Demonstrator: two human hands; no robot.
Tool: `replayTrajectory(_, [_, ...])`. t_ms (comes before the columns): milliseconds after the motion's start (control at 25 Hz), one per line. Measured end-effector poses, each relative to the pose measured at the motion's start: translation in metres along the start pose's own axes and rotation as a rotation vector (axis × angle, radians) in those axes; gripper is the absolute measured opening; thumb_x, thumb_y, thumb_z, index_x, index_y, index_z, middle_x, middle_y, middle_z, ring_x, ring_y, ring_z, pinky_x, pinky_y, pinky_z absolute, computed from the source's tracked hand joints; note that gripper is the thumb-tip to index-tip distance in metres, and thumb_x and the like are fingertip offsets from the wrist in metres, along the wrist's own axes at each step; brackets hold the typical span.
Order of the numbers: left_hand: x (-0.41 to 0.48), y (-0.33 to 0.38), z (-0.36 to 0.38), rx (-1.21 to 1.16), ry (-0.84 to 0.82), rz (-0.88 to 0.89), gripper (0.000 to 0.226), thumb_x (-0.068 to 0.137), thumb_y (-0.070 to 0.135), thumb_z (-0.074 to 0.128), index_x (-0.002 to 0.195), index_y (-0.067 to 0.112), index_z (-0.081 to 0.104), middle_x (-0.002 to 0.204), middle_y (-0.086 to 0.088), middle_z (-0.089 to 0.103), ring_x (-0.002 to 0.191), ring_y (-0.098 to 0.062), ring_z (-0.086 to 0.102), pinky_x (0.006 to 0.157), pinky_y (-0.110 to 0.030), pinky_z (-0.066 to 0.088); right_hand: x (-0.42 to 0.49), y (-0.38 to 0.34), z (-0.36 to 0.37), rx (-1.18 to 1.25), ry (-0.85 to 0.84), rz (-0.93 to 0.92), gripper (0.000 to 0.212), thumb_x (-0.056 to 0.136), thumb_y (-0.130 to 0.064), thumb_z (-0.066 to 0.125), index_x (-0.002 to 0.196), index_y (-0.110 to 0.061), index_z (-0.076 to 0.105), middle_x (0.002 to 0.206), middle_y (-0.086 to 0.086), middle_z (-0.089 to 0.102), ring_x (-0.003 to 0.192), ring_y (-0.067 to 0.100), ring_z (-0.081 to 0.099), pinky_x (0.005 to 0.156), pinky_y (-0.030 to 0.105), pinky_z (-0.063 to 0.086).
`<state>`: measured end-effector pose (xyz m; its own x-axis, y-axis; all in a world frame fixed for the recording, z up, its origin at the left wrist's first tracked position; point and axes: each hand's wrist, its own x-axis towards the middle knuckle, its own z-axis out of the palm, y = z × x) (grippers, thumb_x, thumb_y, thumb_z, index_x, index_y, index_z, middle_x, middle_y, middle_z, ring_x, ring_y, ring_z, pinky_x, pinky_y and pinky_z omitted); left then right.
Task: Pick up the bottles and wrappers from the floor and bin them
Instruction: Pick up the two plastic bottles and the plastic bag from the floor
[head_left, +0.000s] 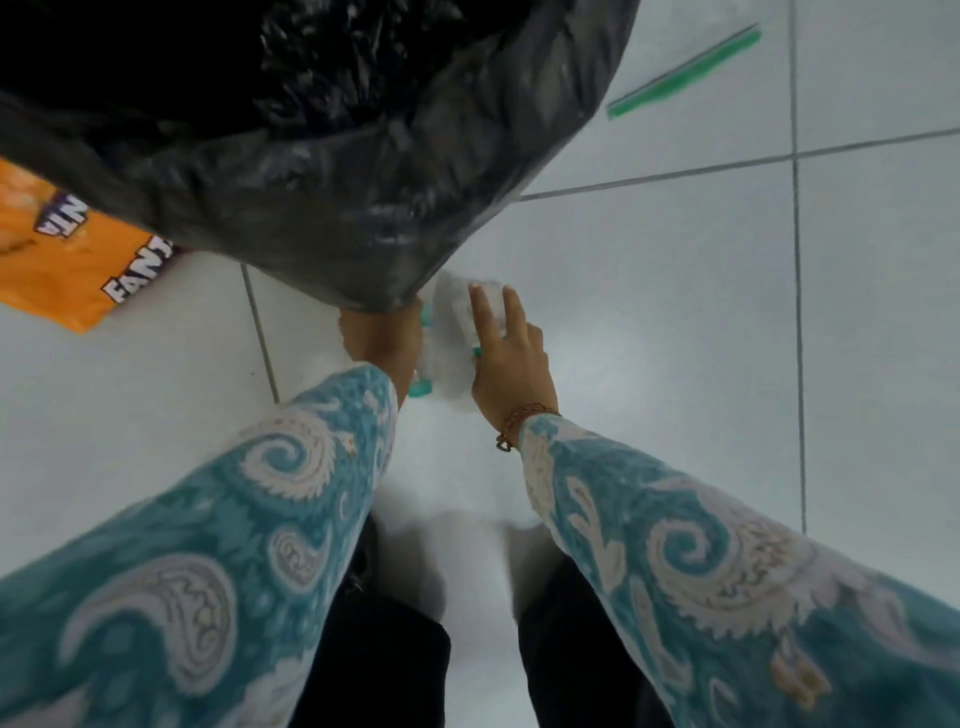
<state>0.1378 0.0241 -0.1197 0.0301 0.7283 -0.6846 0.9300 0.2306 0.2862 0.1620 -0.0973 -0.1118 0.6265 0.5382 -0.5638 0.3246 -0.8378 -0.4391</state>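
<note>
A big black bin bag (332, 171) fills the top left, its mouth open and dark inside. My left hand (382, 340) grips the bag's lower rim; its fingers are hidden under the plastic. Just right of it, my right hand (511, 358) is closed on a clear plastic bottle (449, 338) with a teal cap and label, two fingers stretched along it. The bottle sits at the bag's edge, between both hands. An orange Fanta wrapper (67, 249) lies on the floor at the left, partly under the bag. A green strip wrapper (685, 73) lies on the tiles at the upper right.
White floor tiles (675, 312) with grey grout lines run all around. My dark trousers (395, 654) show at the bottom between the patterned teal sleeves. A chain bracelet (519, 421) hangs on the right wrist.
</note>
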Motion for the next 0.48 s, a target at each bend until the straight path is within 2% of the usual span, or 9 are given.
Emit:
replayTrajectory(120, [-0.042, -0.007, -0.009, -0.108, 0.016, 0.03, 0.058, 0.08, 0.024, 0.069, 0.131, 0.005, 0.048, 0.134, -0.016, 0.054, 0.122, -0.032, 0.051, 0.102, -0.036, 0.038, -0.014, 0.005, -0.026, 0.023, -0.018, 0.038, 0.079, 0.087, 0.0, 0.053, 0.149, -0.025, 0.011, 0.157, 0.017, 0.012, 0.128, 0.042, 0.034, 0.103, 0.051, 0.038])
replayTrajectory(280, [-0.113, 0.006, -0.015, -0.098, -0.053, -0.005, 0.071, 0.079, 0.02, 0.071, 0.142, 0.017, 0.038, 0.134, -0.019, 0.053, 0.118, -0.035, 0.054, 0.1, -0.043, 0.041, -0.036, 0.016, -0.089, 0.015, -0.038, 0.113, 0.08, 0.088, 0.002, 0.05, 0.149, -0.028, 0.007, 0.159, 0.013, 0.009, 0.131, 0.038, 0.033, 0.105, 0.047, 0.038])
replayTrajectory(480, [-0.201, 0.081, -0.015, -0.169, -0.135, -0.033, 0.073, 0.079, 0.018, 0.072, 0.143, 0.02, 0.036, 0.134, -0.021, 0.053, 0.117, -0.034, 0.053, 0.099, -0.042, 0.041, -0.035, 0.037, -0.199, -0.003, 0.013, 0.131, 0.076, 0.093, -0.007, 0.047, 0.149, -0.03, 0.002, 0.159, 0.01, 0.004, 0.132, 0.033, 0.033, 0.104, 0.043, 0.039])
